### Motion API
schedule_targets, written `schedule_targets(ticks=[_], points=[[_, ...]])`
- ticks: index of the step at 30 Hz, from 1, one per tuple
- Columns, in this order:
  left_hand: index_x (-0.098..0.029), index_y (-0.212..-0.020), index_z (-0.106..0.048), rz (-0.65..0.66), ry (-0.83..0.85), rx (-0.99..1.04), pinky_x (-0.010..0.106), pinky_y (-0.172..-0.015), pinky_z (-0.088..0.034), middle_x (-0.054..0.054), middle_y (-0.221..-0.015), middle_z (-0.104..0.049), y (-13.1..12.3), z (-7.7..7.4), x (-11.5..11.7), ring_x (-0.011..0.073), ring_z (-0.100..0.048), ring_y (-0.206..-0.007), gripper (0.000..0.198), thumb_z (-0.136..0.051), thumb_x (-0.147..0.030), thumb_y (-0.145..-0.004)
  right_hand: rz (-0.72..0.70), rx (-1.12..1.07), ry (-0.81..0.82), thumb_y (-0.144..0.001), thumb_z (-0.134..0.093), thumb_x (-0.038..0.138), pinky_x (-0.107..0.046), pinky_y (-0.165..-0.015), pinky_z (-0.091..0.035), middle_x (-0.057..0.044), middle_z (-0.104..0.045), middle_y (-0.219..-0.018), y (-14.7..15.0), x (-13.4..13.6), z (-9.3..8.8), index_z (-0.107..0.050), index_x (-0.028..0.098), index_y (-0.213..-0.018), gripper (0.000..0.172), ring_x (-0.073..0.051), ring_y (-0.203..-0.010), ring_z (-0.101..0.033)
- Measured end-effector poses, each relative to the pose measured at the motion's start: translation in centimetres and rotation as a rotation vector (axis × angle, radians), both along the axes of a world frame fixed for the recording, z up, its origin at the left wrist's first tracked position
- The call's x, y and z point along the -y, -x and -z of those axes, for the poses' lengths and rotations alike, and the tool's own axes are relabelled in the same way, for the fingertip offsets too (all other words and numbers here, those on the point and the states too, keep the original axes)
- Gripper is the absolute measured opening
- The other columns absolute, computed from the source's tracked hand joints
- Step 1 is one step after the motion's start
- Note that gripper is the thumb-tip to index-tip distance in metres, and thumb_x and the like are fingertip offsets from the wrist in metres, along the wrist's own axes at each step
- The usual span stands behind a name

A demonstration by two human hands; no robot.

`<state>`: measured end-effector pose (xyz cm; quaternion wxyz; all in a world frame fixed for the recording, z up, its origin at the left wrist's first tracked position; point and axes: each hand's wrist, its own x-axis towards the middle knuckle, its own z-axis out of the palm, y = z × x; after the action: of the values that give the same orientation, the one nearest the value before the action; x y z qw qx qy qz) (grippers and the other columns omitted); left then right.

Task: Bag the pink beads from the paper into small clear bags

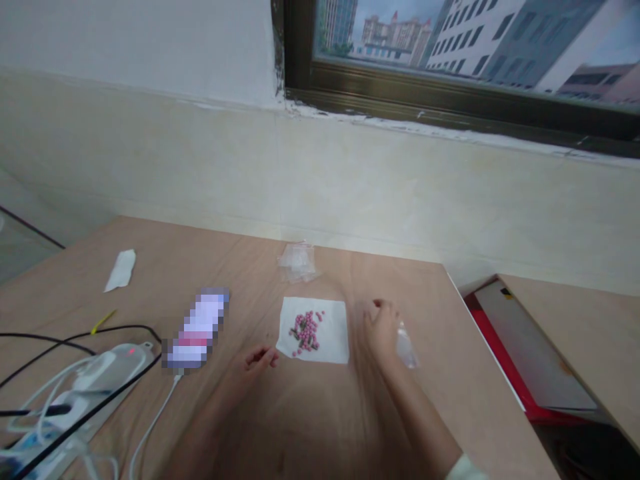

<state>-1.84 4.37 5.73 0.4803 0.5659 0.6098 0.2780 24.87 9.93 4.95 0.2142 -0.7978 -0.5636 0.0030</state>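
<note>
White paper sheet (pixel 333 339), center of the frame, flat on the wooden tabletop (pixel 465 373); bears one loose cluster of small pink and dark beads (pixel 307 331). Left hand (pixel 262 358): at the sheet's lower left corner, fingers curled; cannot tell whether they grip anything. Right hand (pixel 384 325): right of the sheet, apart from it, fingers bent; whether closed on anything cannot be told. Clear plastic bag (pixel 407 347): just beside the right hand and wrist. Clear plastic bags (pixel 299 261), one pile: above the sheet. Phone (pixel 197 330), screen lit: left of center, cable attached.
</note>
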Motion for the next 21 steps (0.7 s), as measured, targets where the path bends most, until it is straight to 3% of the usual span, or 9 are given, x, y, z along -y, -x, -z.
schedule_targets(ticks=[3, 7, 11, 13, 17, 21], points=[[-0.018, -0.06, -0.055, -0.051, 0.003, 0.007, 0.024, -0.059, -0.04, -0.001, -0.061, -0.058, 0.4, -0.1, -0.4, 0.0171, -0.054, -0.065, 0.029, -0.044, -0.043, -0.07, -0.296, -0.028, -0.003, -0.074, -0.037, 0.014, -0.032, -0.079, -0.029, -0.012, -0.052, -0.103, 5.2, -4.8, -1.1, -0.047, 0.009, -0.104, 0.032, -0.024, -0.093, -0.043], [-0.018, -0.06, -0.056, -0.049, -0.003, -0.002, 0.025, -0.063, -0.041, 0.0, -0.062, -0.058, 1.1, -0.2, -0.7, 0.017, -0.054, -0.065, 0.03, -0.043, -0.043, -0.071, -0.464, 0.074, 0.098, -0.073, -0.04, 0.008, -0.032, -0.074, -0.031, -0.012, -0.048, -0.113, 10.8, -10.2, -1.5, -0.042, 0.012, -0.113, 0.041, -0.024, -0.096, -0.042], [-0.018, -0.061, -0.055, -0.04, 0.004, -0.034, 0.025, -0.064, -0.041, 0.0, -0.063, -0.058, 2.1, 0.4, -1.0, 0.0172, -0.054, -0.067, 0.029, -0.042, -0.042, -0.073, -0.513, 0.106, 0.186, -0.072, -0.04, 0.005, -0.031, -0.069, -0.031, -0.014, -0.061, -0.083, 12.3, -12.7, -0.9, -0.06, 0.013, -0.084, 0.024, -0.023, -0.085, -0.048], [-0.018, -0.06, -0.055, -0.044, -0.003, -0.048, 0.026, -0.064, -0.041, 0.0, -0.063, -0.059, 2.7, 0.6, -1.2, 0.0174, -0.054, -0.067, 0.03, -0.042, -0.042, -0.073, -0.504, 0.095, 0.181, -0.072, -0.041, 0.005, -0.031, -0.068, -0.031, -0.013, -0.062, -0.072, 11.9, -12.9, -0.9, -0.062, 0.014, -0.072, 0.023, -0.022, -0.08, -0.049], [-0.018, -0.056, -0.054, -0.078, -0.023, -0.041, 0.027, -0.065, -0.042, 0.001, -0.062, -0.059, 3.4, 0.9, -1.7, 0.0181, -0.056, -0.067, 0.032, -0.043, -0.044, -0.071, -0.427, 0.013, 0.065, -0.075, -0.038, 0.008, -0.03, -0.066, -0.031, -0.011, -0.061, -0.075, 10.2, -11.0, -2.4, -0.061, 0.016, -0.078, 0.025, -0.021, -0.077, -0.048], [-0.018, -0.077, -0.06, -0.13, -0.023, 0.095, 0.029, -0.074, -0.043, 0.004, -0.081, -0.064, 2.9, 0.5, -2.1, 0.0199, -0.057, -0.082, 0.031, -0.048, -0.045, -0.068, -0.353, -0.562, -0.234, -0.077, -0.038, 0.022, -0.028, -0.065, -0.034, -0.006, -0.059, -0.077, 8.6, -6.1, -4.4, -0.058, 0.018, -0.08, 0.02, -0.018, -0.074, -0.048]])
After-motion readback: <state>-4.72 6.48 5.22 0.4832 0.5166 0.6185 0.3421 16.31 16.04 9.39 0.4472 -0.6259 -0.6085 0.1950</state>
